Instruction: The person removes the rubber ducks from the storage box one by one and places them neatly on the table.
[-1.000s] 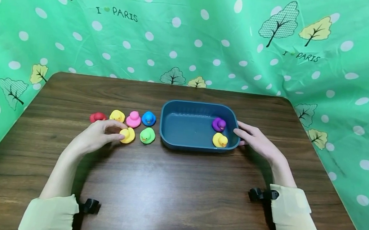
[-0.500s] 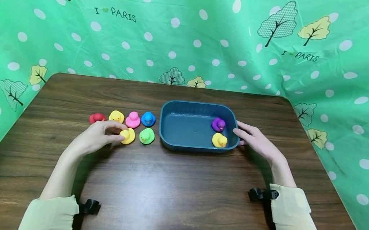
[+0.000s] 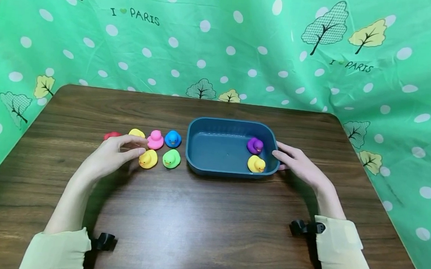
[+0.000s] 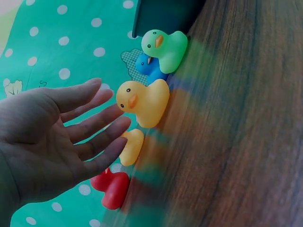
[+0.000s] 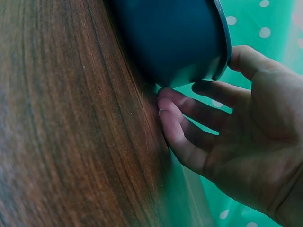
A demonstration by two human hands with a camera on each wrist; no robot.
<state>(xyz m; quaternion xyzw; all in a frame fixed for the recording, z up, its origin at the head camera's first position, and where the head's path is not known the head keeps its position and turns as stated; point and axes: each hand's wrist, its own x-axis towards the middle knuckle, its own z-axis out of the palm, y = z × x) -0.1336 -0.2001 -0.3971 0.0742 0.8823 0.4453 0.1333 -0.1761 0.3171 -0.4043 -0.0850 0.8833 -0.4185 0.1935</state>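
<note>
My left hand [image 3: 109, 153] hovers beside a yellow rubber duck [image 3: 148, 159] at the near side of a duck group. Its fingers are extended and hold nothing; in the left wrist view the fingertips lie close to this duck [image 4: 146, 101], and contact is hard to judge. A green duck [image 3: 171, 159] sits to its right. Behind are pink [image 3: 156, 140] and blue [image 3: 173, 139] ducks, plus another yellow duck [image 3: 137, 132] and a red duck [image 3: 112, 135], both partly hidden by the hand. My right hand [image 3: 300, 164] grips the right end of a dark blue tub [image 3: 212, 171], thumb at the rim.
Inside the tub, a purple duck [image 3: 255, 145] and a yellow duck [image 3: 256, 164] sit at the right end. Everything stands on a brown wooden table [image 3: 193, 225]. A green dotted curtain [image 3: 223, 38] hangs behind and beside it.
My left hand has let go of the near yellow duck and drawn back slightly to the left and up. That duck stays on the table. The right hand and tub stay put.
</note>
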